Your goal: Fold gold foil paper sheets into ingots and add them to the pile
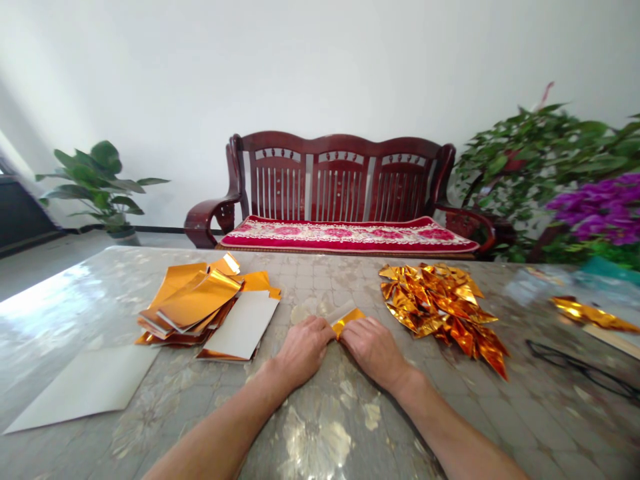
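Work judged part done. On R side of table [315, 433], a heap of crumpled/folded foil pieces [435, 300] is seen, pointed ends spread twd near R; these taken as the finished lot, approx. count not possible (overlap). On L side, a pile of flat foil sheets [197, 300] is stacked loosely, orange-gold faces mostly up, a white-backed sheet [247, 327] laid at its near R edge; a pale sheet [90, 387] is placed flat, near L of pile. These judged unworked, so a fair amt. left. Small gold foil piece [349, 320] is held on tabletop betw. the two stocks, part gold, part pale; taken as partly folded, its lower part covered by hands. L hand [307, 347]: fingers curled nearly closed, L edge of piece pinched. R hand [373, 347]: fingers bent down & closed on R part of same piece; tips hidden, exact grip can't be told. Hands set close tog., piece betw. Far R: another gold piece [593, 315] is seen well apart from heap, w/ dark-framed glasses [583, 368] nearer the camera.
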{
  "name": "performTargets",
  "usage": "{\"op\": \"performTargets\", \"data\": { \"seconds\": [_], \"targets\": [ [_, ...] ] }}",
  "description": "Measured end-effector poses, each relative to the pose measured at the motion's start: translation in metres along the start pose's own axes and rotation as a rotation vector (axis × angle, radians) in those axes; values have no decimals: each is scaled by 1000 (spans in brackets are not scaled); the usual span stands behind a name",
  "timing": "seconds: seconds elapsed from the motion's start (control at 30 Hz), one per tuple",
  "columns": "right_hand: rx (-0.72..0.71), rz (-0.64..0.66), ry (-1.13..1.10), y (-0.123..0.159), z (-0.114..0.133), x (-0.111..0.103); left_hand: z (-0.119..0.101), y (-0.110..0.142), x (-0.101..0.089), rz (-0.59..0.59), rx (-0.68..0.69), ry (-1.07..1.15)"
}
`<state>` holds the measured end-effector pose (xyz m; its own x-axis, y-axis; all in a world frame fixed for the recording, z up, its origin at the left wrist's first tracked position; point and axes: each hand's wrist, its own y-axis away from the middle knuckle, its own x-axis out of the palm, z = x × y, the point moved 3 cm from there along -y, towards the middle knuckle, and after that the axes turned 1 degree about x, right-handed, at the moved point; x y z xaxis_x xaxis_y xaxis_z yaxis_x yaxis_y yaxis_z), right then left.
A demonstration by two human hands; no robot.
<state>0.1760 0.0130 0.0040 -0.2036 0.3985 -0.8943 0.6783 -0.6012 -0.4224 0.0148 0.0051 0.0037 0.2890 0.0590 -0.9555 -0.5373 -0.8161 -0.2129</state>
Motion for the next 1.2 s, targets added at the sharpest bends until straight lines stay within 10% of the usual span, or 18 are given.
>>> {"op": "performTargets", "data": {
  "seconds": [1.2],
  "targets": [
    [262, -47, -325, -2, -17, 11, 21, -13, 14, -204, -86, 320]
  ]
}}
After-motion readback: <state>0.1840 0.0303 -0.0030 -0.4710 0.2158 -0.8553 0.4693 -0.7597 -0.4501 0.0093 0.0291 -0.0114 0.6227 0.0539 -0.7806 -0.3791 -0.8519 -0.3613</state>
